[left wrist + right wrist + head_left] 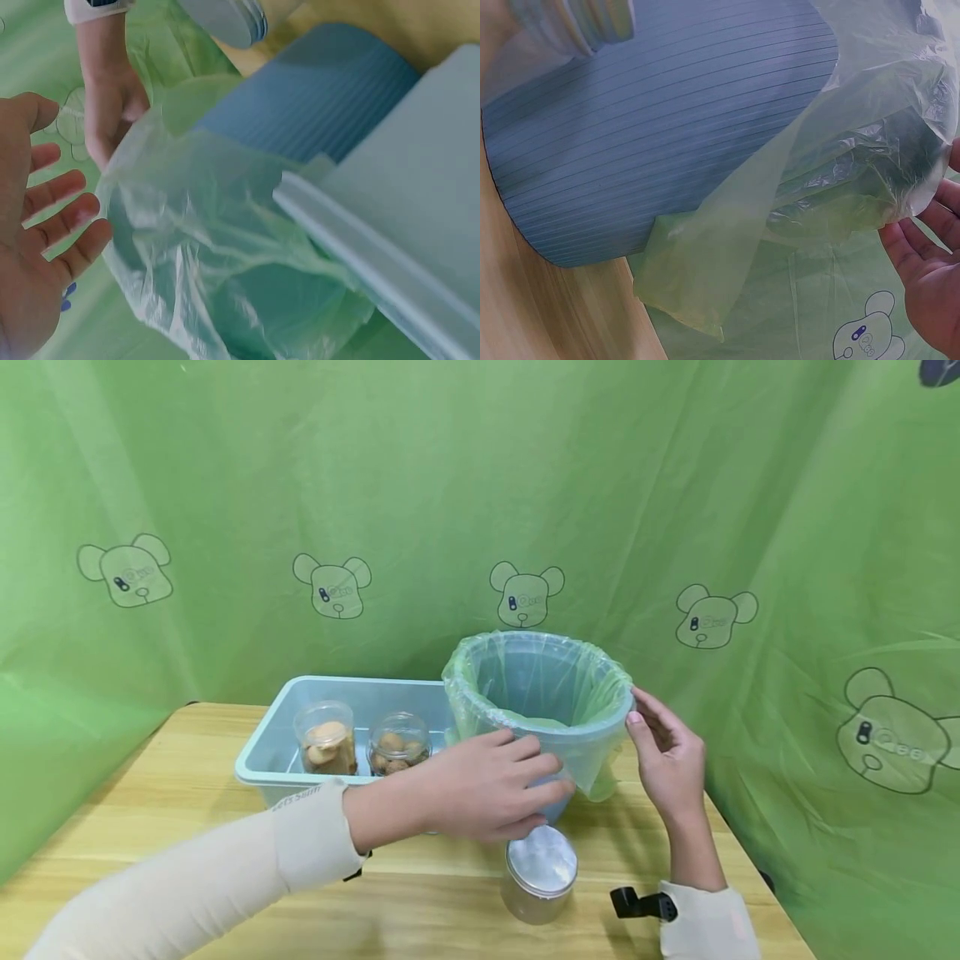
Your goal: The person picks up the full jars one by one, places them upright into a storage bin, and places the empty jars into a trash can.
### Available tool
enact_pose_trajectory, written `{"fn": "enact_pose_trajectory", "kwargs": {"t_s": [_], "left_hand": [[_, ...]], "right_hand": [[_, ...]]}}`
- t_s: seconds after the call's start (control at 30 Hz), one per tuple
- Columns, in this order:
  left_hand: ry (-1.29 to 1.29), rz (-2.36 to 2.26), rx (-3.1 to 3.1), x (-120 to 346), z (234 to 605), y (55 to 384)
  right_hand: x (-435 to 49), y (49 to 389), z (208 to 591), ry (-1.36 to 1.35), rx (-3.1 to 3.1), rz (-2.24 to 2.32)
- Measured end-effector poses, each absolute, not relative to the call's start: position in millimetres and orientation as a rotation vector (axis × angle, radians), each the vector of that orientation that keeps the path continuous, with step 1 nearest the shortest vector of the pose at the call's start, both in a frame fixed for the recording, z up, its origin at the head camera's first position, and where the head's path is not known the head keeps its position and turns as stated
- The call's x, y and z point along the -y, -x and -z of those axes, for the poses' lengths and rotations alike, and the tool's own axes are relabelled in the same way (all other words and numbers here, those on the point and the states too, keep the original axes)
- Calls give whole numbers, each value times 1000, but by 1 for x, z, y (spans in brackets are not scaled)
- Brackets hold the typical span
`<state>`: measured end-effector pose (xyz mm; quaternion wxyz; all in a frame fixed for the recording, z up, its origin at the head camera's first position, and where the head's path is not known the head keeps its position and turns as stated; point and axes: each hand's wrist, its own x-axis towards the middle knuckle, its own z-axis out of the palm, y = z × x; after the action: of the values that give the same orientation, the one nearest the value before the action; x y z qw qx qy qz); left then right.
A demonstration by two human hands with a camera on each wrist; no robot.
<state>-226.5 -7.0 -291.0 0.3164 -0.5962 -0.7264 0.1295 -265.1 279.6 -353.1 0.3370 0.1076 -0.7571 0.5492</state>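
Observation:
A blue ribbed trash bin stands upright in the head view, lined with a thin green plastic trash bag folded over its rim. My right hand is at the right side of the rim, pinching the bag's folded edge between thumb and fingers. In front of the bin hovers my left hand, its fingers spread and loosely bent. The left wrist view shows a gap between those fingers and the bag. Loose bag film hangs down the bin's right side.
Left of the bin is a light blue rectangular tub holding a clear jar of biscuits and a round jar of brown balls. A silver-lidded jar stands near the front of the wooden table. Green curtains surround it.

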Motion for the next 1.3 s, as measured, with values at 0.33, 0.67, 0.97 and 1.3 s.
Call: {"fn": "enact_pose_trajectory", "kwargs": {"t_s": [0.33,0.67,0.97,1.3], "left_hand": [[1606,-393,1916,-1,319,217],[1708,-381,2077,-11,352,215],[1730,-362,2245,-15,371,220],[1707,-412,2404,-22,387,228]], "right_hand": [[-279,266,353,-312,1957,-1427],[-279,266,352,-320,1954,-1433],[-280,265,353,-314,1961,-1424],[-280,264,354,-322,1964,-1428]]}}
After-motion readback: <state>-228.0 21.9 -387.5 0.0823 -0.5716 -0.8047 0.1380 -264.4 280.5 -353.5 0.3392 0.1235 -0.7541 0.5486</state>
